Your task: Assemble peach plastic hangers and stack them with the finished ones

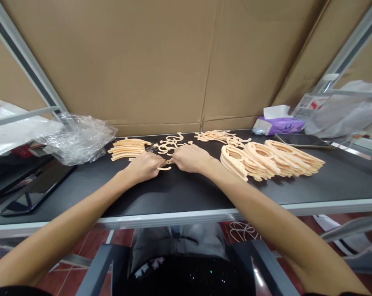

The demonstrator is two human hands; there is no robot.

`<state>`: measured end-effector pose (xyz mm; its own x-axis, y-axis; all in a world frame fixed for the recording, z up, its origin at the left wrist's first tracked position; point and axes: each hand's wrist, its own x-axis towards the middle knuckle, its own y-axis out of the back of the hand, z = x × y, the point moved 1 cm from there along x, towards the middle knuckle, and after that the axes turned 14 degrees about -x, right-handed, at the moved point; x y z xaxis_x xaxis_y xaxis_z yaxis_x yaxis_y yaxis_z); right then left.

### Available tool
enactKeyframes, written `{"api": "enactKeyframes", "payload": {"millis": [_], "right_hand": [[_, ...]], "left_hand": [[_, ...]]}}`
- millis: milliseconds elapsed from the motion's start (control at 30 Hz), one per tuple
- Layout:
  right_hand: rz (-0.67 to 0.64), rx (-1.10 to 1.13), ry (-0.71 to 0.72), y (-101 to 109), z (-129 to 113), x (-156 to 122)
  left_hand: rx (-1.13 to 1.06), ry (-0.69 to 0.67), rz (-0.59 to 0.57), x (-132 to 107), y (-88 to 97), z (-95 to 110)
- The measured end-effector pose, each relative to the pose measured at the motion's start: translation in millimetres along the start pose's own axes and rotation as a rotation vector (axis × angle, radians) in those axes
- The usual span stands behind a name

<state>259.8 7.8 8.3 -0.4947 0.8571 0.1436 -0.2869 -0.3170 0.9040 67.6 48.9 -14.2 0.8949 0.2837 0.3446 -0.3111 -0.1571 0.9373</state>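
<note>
Peach cut-out piece (pixel 168 162), thin and small, sits between our fingertips near the middle of the black bench (pixel 189 193), and a curved strip (pixel 164 168) of the same material lies just under our left hand (pixel 142 166). Both hands are curled and nearly closed, with our right hand (pixel 190 158) reaching in from the other side so that the fingertips (pixel 173 160) almost meet over the piece. We cannot tell whether either hand truly pinches it, since the fingers hide the contact. We are working at this one small piece, both hands together on it.

Left of the piece lies a stack of long curved strips (pixel 129 149). Beyond it is a tangle of hook-shaped cut-outs (pixel 169 144), and farther right a loose heap of similar shapes (pixel 219 136). Right of the piece, overlapping oval rings (pixel 266 160) lean in a long row. Well right of it are a tissue box (pixel 278 125) and a phone (pixel 301 141), while a crumpled clear plastic bag (pixel 81 139) lies well left of it.
</note>
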Motion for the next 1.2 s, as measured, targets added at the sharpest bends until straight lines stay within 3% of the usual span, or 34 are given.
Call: {"api": "enactKeyframes", "payload": {"millis": [833,1033,1200], "right_hand": [[0.007,-0.119,0.07,6.0,-8.7,4.7],[-0.019,-0.121,0.082,9.3,-11.1,6.8],[-0.003,-0.122,0.115,10.1,-13.3,10.1]], "left_hand": [[0.047,0.018,-0.097,4.3,-2.9,-0.2],[0.073,0.041,-0.136,3.8,-1.2,-0.9],[0.118,0.122,-0.229,11.7,6.6,10.6]]}}
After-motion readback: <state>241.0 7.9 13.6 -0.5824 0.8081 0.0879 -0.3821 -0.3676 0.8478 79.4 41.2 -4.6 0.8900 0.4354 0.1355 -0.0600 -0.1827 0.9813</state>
